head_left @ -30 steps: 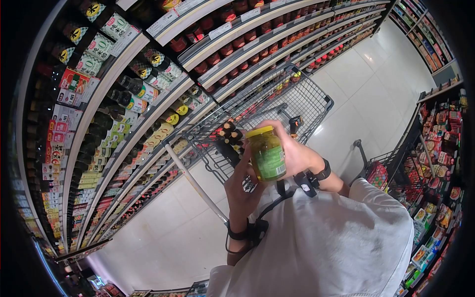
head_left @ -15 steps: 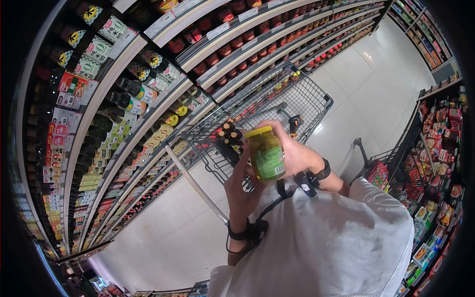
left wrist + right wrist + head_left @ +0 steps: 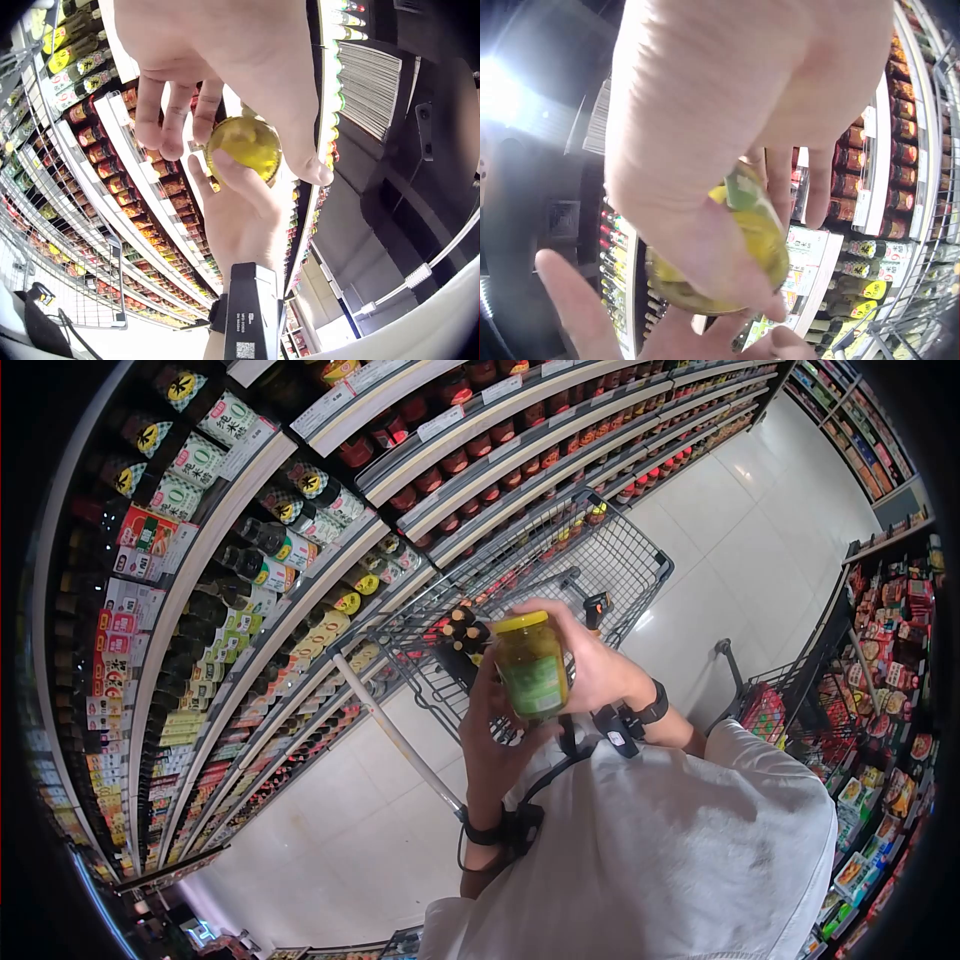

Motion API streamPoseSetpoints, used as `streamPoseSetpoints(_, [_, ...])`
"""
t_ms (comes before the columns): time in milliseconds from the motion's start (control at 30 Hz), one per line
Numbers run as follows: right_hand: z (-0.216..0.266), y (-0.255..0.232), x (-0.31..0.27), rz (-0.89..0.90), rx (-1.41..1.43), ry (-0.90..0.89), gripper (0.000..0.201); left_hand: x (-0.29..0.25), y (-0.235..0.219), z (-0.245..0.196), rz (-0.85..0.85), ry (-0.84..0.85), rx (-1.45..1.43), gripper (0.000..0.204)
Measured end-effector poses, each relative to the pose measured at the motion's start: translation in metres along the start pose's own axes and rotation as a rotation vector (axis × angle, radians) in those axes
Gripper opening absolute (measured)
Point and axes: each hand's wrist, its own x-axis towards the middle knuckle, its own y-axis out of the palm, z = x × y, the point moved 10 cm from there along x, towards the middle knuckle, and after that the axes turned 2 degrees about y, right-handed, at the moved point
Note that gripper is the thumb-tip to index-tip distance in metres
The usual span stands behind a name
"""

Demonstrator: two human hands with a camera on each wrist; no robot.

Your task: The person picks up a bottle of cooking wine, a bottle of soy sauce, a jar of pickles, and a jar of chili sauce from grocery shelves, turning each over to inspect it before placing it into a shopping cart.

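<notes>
A glass jar [image 3: 530, 672] with a yellow lid, a green label and yellow-green contents is held above the cart's handle end. My right hand [image 3: 594, 668] grips it from the right, and in the right wrist view its thumb lies across the jar [image 3: 761, 244]. My left hand [image 3: 488, 732] is at the jar's left side with its fingers and thumb spread apart. From the left wrist view, the round base of the jar [image 3: 259, 154] shows between the left fingers and thumb, with the right thumb over it.
A wire shopping cart [image 3: 640, 575] stands in front, with several dark bottles [image 3: 462, 630] in it. Long shelves of bottles and jars [image 3: 235, 565] run along the left. Another cart [image 3: 800, 695] and a stocked display [image 3: 890, 690] are on the right.
The jar has shifted slightly left and turned a little. My left thumb has moved away from the jar, and the left fingers have loosened. The cart has stayed in place.
</notes>
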Motion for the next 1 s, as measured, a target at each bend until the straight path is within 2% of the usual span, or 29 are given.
streamPoseSetpoints(100, [0.029,-0.005,0.011,-0.059,-0.247,-0.132,0.099,0.0,0.01,0.014,0.026,-0.176,-0.184,0.098])
streamPoseSetpoints(167, [0.025,0.005,0.012,-0.015,-0.322,-0.001,0.098,-0.001,0.017,0.034,-0.008,-0.291,-0.25,0.09])
streamPoseSetpoints(200, [0.021,0.009,0.011,0.007,-0.36,0.065,0.097,-0.001,0.017,0.043,-0.036,-0.278,-0.293,0.083])
streamPoseSetpoints(300, [0.025,0.012,0.011,-0.024,-0.253,0.038,0.095,-0.003,0.014,0.066,-0.115,-0.269,-0.468,0.065])
streamPoseSetpoints(367, [0.019,0.01,0.011,0.067,-0.097,0.115,0.092,-0.011,0.01,0.076,-0.154,-0.309,-0.649,0.054])
streamPoseSetpoints(400, [0.015,0.009,0.011,0.113,-0.019,0.152,0.091,-0.018,0.009,0.094,-0.113,-0.316,-0.649,0.052])
streamPoseSetpoints(433, [0.005,0.007,0.011,0.114,0.124,0.172,0.082,-0.027,0.01,0.112,-0.092,-0.385,-0.826,0.055])
streamPoseSetpoints(500, [-0.028,0.007,0.014,0.095,0.302,0.245,0.072,-0.026,0.001,0.11,-0.047,-0.372,-0.789,0.071])
streamPoseSetpoints(533, [-0.032,0.005,0.022,0.061,0.191,0.189,0.061,-0.024,-0.007,0.103,-0.095,-0.365,-0.697,0.071])
streamPoseSetpoints(567, [-0.042,0.011,0.028,0.153,0.02,0.223,0.047,-0.026,-0.016,0.11,-0.136,-0.384,-0.606,0.067])
streamPoseSetpoints(633, [-0.031,0.026,0.048,0.302,-0.125,0.141,0.033,0.0,-0.023,0.083,-0.012,-0.206,-0.313,0.065])
streamPoseSetpoints(667, [-0.037,0.025,0.057,0.3,-0.188,0.11,0.033,0.002,-0.03,0.094,0.026,-0.191,-0.082,0.065])
streamPoseSetpoints(733, [-0.058,0.025,0.072,0.314,-0.309,0.036,0.036,0.015,-0.038,0.097,-0.009,-0.181,-0.037,0.058])
streamPoseSetpoints(767, [-0.073,0.02,0.075,0.256,-0.453,0.064,0.039,0.019,-0.049,0.099,-0.053,-0.163,0.035,0.056])
streamPoseSetpoints(800, [-0.089,0.015,0.077,0.198,-0.595,0.089,0.043,0.017,-0.069,0.113,-0.178,-0.144,0.138,0.053])
streamPoseSetpoints(833, [-0.102,0.011,0.079,0.141,-0.735,0.112,0.046,0.009,-0.094,0.128,-0.299,-0.131,0.386,0.048])
streamPoseSetpoints(867, [-0.127,0.009,0.079,0.182,-0.781,0.244,0.055,-0.003,-0.118,0.15,-0.383,-0.197,0.539,0.046])
streamPoseSetpoints(900, [-0.155,0.01,0.079,0.187,-0.861,0.311,0.056,-0.019,-0.138,0.172,-0.48,-0.225,0.654,0.047])
streamPoseSetpoints(933, [-0.191,0.008,0.073,0.19,-0.952,0.383,0.056,-0.034,-0.151,0.183,-0.548,-0.277,0.771,0.053])
streamPoseSetpoints(1000, [-0.259,-0.011,0.06,0.244,-1.059,0.566,0.061,-0.075,-0.167,0.248,-0.598,-0.48,0.797,0.077])
